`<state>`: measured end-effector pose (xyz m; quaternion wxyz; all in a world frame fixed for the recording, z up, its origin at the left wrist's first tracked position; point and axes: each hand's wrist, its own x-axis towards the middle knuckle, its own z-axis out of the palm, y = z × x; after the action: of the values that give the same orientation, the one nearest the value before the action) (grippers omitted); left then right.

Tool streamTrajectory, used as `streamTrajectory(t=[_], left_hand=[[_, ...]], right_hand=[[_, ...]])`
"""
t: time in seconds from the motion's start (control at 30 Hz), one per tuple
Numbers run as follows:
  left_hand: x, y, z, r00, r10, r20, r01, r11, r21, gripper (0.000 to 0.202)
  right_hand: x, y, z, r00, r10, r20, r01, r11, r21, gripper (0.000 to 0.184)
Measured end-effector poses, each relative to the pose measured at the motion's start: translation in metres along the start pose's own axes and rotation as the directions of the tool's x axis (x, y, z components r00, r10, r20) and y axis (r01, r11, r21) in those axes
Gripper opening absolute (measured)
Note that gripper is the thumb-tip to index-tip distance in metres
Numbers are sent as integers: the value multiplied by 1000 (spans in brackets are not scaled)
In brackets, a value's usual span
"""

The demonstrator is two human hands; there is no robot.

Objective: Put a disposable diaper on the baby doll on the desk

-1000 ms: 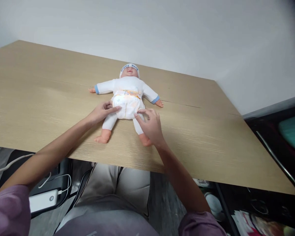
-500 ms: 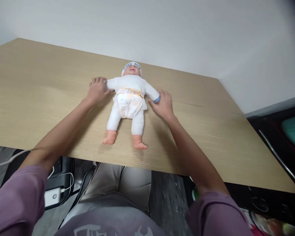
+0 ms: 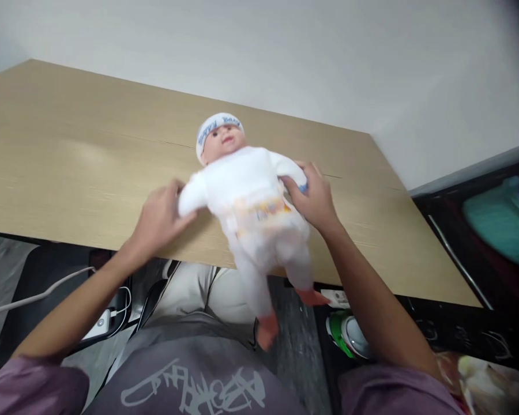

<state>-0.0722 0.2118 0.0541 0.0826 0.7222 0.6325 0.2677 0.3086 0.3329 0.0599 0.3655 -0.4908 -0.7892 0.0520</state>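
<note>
A baby doll (image 3: 246,178) in a white long-sleeved suit hangs tilted above the table's near edge, its face up and its bare feet swung out past the edge. It wears a white cap (image 3: 210,129) with blue lettering and a diaper (image 3: 268,225) with an orange patterned waistband; the lower body is blurred by motion. My left hand (image 3: 158,222) grips the doll's arm on the left, thumb in front. Around the other arm, near its blue cuff, my right hand (image 3: 313,193) is closed. Parts of my fingers are hidden behind the sleeves.
The wooden table (image 3: 90,127) reaches back to a pale wall. Below its near edge are a black chair (image 3: 34,288) with a cable and a white device (image 3: 98,327), and a green-and-white round container (image 3: 346,334). A teal item (image 3: 501,219) sits beyond the right edge.
The doll has come up off the table and toward me, turning so its feet swing right. Both my hands have moved nearer with its arms in them.
</note>
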Motion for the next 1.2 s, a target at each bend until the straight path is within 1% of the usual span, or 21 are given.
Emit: streamTrajectory(t=[0.03, 0.1, 0.17, 0.2, 0.23, 0.27, 0.3, 0.37, 0.4, 0.47, 0.6, 0.73, 0.83, 0.9, 0.97, 1.03, 1.07, 1.1, 1.13, 1.17, 1.2], left_hand=[[-42, 9, -4, 996, 73, 42, -72, 996, -46, 52], [-127, 23, -6, 971, 200, 128, -185, 975, -124, 45], [-203, 29, -2, 946, 248, 207, -224, 966, -132, 33], [-235, 29, 0, 938, 255, 236, -232, 965, -119, 31], [-262, 27, 3, 938, 235, 254, -215, 971, -106, 32], [-284, 24, 5, 938, 207, 277, -185, 977, -102, 34], [-301, 19, 7, 939, 178, 296, -152, 982, -108, 37], [-322, 9, 10, 937, 112, 331, -71, 988, -133, 42], [-328, 5, 11, 936, 82, 343, -33, 989, -146, 43], [-332, -1, 15, 932, 28, 361, 30, 988, -154, 42], [-332, -5, 26, 916, -27, 401, 98, 983, -158, 41], [-332, -7, 33, 867, -86, 490, 198, 963, -181, 41], [-330, -10, 35, 824, -136, 550, 279, 943, -184, 38], [-330, -14, 35, 821, -134, 554, 270, 948, -170, 41], [-331, -16, 33, 852, -101, 513, 190, 974, -123, 46], [-330, -15, 30, 907, -42, 418, 69, 996, -49, 52], [-328, -13, 28, 934, -4, 358, 9, 1000, -12, 55], [-323, -8, 26, 952, 43, 302, -48, 999, 8, 59], [-316, -2, 24, 961, 97, 258, -102, 995, 6, 62], [-306, 7, 22, 959, 151, 238, -151, 988, -19, 65], [-295, 17, 22, 948, 204, 243, -194, 979, -64, 65]], right_hand=[[-24, -13, -22, 999, -26, 40, 26, 1000, 12, 47], [-78, -40, -58, 989, -54, 137, 50, 998, 31, 38], [-135, -66, -80, 962, -39, 270, 25, 998, 53, 34], [-162, -77, -84, 945, -12, 327, -7, 998, 56, 33], [-188, -87, -85, 926, 31, 376, -57, 997, 60, 35], [-211, -96, -82, 906, 68, 417, -107, 992, 70, 38], [-231, -103, -77, 891, 94, 444, -148, 985, 88, 39], [-259, -113, -61, 873, 126, 471, -213, 967, 137, 40], [-268, -115, -53, 873, 132, 470, -234, 958, 165, 38], [-275, -115, -35, 880, 139, 453, -260, 941, 215, 34], [-274, -99, 0, 890, 137, 435, -284, 913, 293, 33], [-282, -73, 48, 868, 147, 475, -325, 891, 318, 35], [-298, -58, 84, 833, 173, 526, -372, 878, 301, 38], [-309, -53, 99, 818, 202, 538, -400, 873, 280, 39], [-321, -52, 101, 833, 233, 501, -408, 872, 271, 41], [-332, -55, 93, 849, 261, 460, -419, 863, 283, 44], [-337, -58, 87, 841, 275, 465, -442, 846, 298, 45], [-341, -61, 80, 821, 285, 495, -476, 821, 315, 45], [-346, -64, 73, 790, 288, 541, -515, 790, 332, 47], [-349, -68, 67, 758, 285, 586, -552, 759, 346, 48], [-353, -71, 62, 731, 284, 620, -583, 732, 353, 50]])
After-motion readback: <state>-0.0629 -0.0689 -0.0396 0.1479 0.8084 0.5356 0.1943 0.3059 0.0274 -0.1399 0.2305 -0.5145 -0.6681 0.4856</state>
